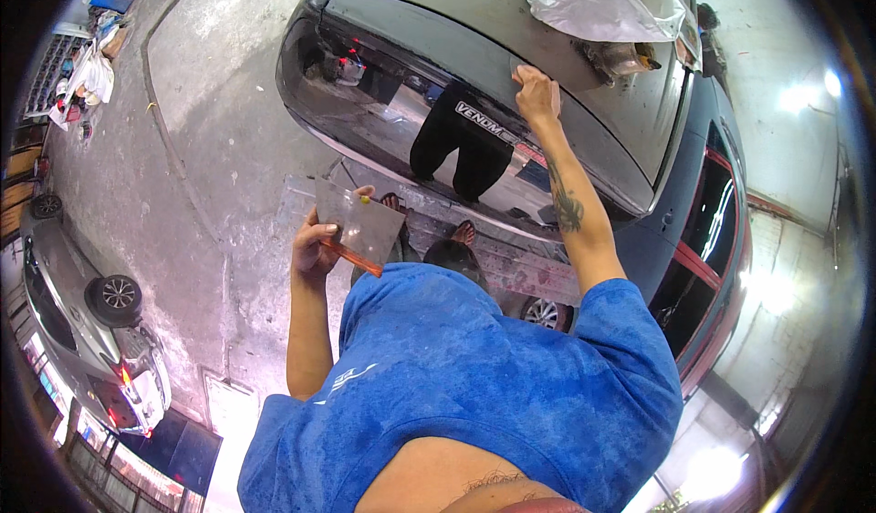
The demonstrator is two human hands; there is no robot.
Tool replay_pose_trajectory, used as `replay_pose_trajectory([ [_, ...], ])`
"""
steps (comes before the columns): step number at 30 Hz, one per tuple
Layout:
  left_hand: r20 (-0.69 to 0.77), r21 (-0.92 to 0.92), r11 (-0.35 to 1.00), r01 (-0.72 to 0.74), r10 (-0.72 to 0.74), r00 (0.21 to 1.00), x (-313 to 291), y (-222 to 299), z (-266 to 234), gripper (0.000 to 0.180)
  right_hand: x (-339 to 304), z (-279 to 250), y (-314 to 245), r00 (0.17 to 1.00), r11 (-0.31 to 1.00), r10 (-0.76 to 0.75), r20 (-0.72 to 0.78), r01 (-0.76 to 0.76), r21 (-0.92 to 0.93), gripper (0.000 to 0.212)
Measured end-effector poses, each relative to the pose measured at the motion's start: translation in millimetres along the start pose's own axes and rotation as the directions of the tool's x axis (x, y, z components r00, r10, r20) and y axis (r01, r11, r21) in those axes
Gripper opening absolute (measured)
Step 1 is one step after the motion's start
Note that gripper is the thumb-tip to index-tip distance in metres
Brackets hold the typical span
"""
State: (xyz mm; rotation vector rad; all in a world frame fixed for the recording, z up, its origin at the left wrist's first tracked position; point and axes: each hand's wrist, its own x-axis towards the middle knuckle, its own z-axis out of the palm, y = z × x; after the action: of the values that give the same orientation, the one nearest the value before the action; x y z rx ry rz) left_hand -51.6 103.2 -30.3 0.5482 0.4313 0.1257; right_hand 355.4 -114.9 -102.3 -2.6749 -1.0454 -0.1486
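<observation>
The grey plate (372, 227) is clamped in the left hand (314, 245), best kept level, apart from the dark rear panel (429, 34). There the right hand (537, 94) curls, its grip impossible to tell; light, even pressure should suit.

Blue short-sleeved shirt (511, 358), tattooed right forearm (577, 207)

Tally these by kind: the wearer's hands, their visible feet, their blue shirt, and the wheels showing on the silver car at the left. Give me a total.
Hands: 2 (left hand, right hand)
Feet: 2
Blue shirt: 1
Wheels showing on the silver car: 2
Total: 7
</observation>
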Motion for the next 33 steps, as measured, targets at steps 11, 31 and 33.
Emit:
replay_pose_trajectory([
  [11,-0.014,-0.026,1.0,-0.012,0.011,1.0,0.6,-2.5,-5.8,0.069,-2.7,-2.2,7.2,0.999,1.0,0.03,0.02,-0.03,0.008,0.015],
  [31,-0.037,-0.049,0.998,-0.046,0.044,0.998,-7.1,-9.5,-20.2,0.069,8.5,-18.0,-0.2,0.967,0.973,0.205,0.151,-0.185,-0.135,0.031],
  [33,-0.061,-0.113,0.993,-0.033,0.026,0.998,-5.0,-9.6,-19.1,0.067,9.6,-20.3,-3.8,0.981,0.976,0.168,0.102,-0.15,-0.16,0.033],
])
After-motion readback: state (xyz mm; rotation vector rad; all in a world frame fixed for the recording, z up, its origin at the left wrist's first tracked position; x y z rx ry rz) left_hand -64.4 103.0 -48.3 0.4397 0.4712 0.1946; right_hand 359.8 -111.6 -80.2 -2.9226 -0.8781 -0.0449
